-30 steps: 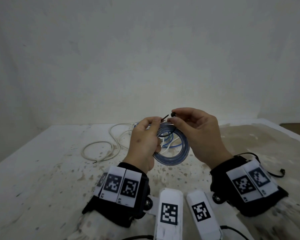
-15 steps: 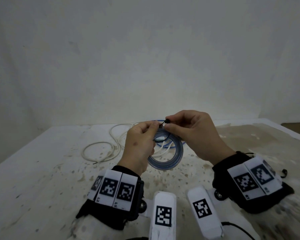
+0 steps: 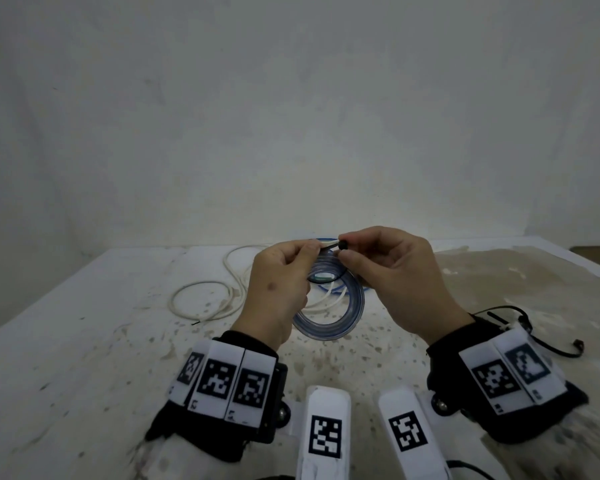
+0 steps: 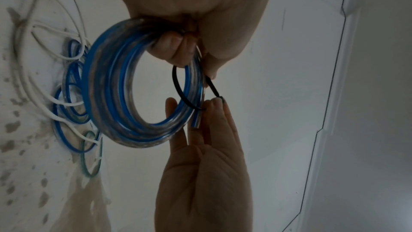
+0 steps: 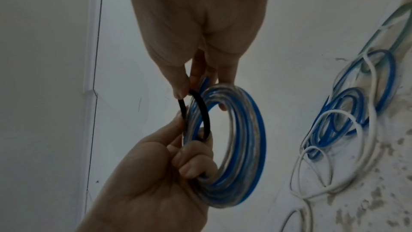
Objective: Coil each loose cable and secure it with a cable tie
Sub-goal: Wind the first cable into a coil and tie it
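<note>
A coil of clear-and-blue cable [image 3: 329,315] hangs in the air over the table, held by both hands. My left hand [image 3: 314,251] grips its top left, fingers curled through the ring [image 4: 176,47]. A black cable tie [image 4: 176,84] loops loosely round the strands [image 5: 204,112]. My right hand [image 3: 342,250] pinches the tie's small black head at the top of the coil [image 5: 184,94]. The left thumb and forefinger hold the tie's other end right beside it. The coil's cut end [image 4: 196,121] pokes out near the right fingers.
Loose white cable [image 3: 201,296] lies in loops on the stained white table [image 3: 84,341], left of the hands. More blue loops [image 5: 347,112] and a green one [image 4: 91,156] lie tangled with white cable under the coil. A wall stands close behind the table.
The tie's two ends, apart a second ago, have come together at the top of the coil. Both hands and the coil have shifted slightly away from me.
</note>
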